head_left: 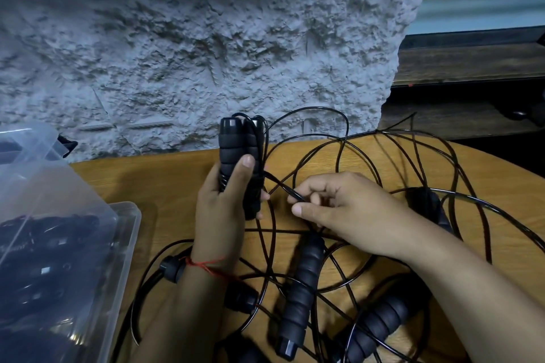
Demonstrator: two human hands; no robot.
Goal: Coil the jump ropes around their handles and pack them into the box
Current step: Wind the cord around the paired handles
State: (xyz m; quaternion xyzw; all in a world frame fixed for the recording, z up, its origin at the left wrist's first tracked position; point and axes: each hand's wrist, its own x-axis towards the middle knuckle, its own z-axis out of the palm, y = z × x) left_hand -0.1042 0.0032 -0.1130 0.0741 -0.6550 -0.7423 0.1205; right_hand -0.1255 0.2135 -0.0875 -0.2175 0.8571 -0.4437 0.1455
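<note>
Left hand grips two paired handles upright near the table's far edge; right hand pinches their rope just beside. Loose jump ropes crowd the near side, clear box at left

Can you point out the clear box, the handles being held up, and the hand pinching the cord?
clear box [128, 244]: head view, its right rim.
held handles [231, 144]: head view, upper foam grip.
right hand [339, 206]: head view, its back; pinches cord [283, 186].
</note>
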